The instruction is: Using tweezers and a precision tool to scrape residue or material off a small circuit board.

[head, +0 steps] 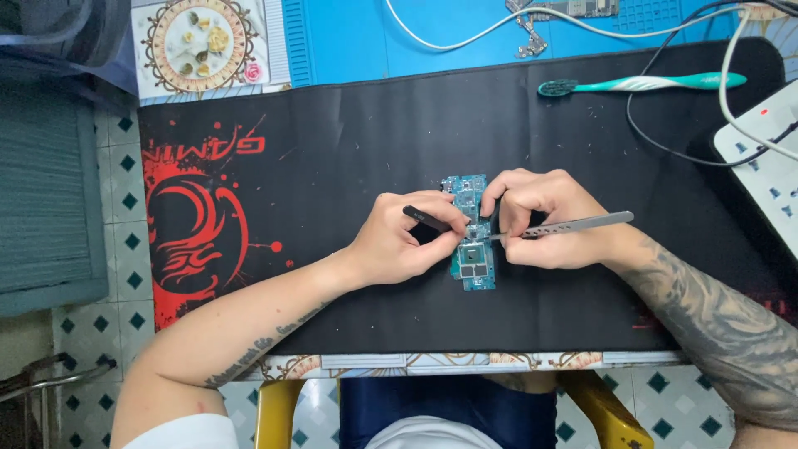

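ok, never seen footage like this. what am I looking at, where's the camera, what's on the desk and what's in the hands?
There is one picture, taken from a camera worn on a person's head and looking straight down at their own two bare hands. No machine is involved.

The hands work over a black desk mat with a red design. In the middle lies a small blue circuit board. The left hand holds a dark slim tool against the board. The right hand holds a silver metal tool, its tip on the board; it could be tweezers or a pry tool.

Further back lie a teal toothbrush, a white cable on a blue mat, and a white power strip at the right edge.
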